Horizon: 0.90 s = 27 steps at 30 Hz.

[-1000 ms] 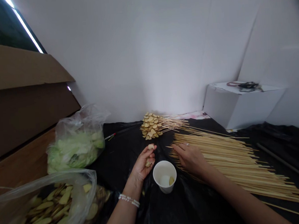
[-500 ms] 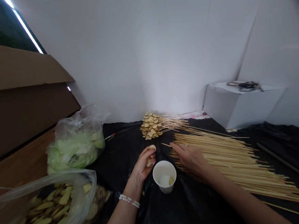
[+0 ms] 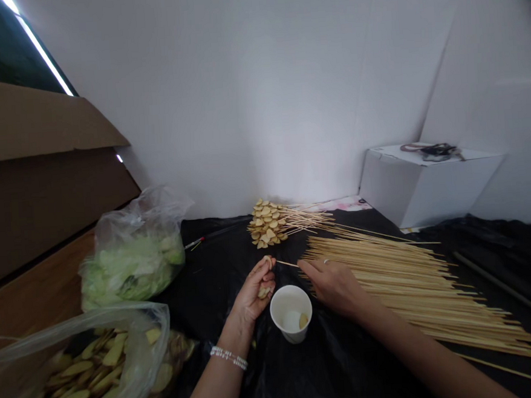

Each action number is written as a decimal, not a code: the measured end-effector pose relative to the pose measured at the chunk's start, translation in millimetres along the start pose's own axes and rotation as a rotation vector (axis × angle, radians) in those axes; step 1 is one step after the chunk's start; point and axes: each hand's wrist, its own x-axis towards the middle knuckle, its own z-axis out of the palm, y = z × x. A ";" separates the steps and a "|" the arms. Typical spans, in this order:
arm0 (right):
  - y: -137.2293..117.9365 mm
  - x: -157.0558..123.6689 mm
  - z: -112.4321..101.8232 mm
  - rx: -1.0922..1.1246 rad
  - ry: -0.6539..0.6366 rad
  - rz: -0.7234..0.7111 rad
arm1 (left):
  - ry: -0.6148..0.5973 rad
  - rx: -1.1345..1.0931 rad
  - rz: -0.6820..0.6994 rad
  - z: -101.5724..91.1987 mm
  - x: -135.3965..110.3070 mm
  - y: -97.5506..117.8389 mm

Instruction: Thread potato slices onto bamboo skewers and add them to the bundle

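Observation:
Pinched in the fingertips of my left hand (image 3: 252, 291) is a potato slice (image 3: 268, 261), and more slices (image 3: 263, 292) sit in its palm under the curled fingers. My right hand (image 3: 337, 283) is closed on a thin wooden skewer (image 3: 288, 263). The skewer's tip reaches the slice in my left hand; whether it has gone in I cannot tell. Between and just below both hands stands a white paper cup (image 3: 293, 335) with a slice inside. Beyond them lies a pile of skewered potato slices (image 3: 267, 223).
Loose skewers (image 3: 403, 286) spread over the black plastic sheet (image 3: 216, 269) at right. An open bag of potato slices (image 3: 87, 381) and a bag of pale green vegetable pieces (image 3: 133, 257) are at left. A white box (image 3: 432, 187) stands at back right.
My right hand has moved left, bringing the skewer's tip to the potato slice. The left hand stays almost in place, the slice in its fingertips turned slightly.

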 end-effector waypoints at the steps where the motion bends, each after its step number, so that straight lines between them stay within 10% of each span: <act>1: -1.1 -0.1 0.1 0.000 0.011 -0.005 | -0.009 -0.008 -0.008 -0.5 -0.1 -0.3; 27: -6.8 -1.1 4.5 0.022 -0.042 0.016 | 0.075 0.108 0.078 12.1 -1.5 -4.2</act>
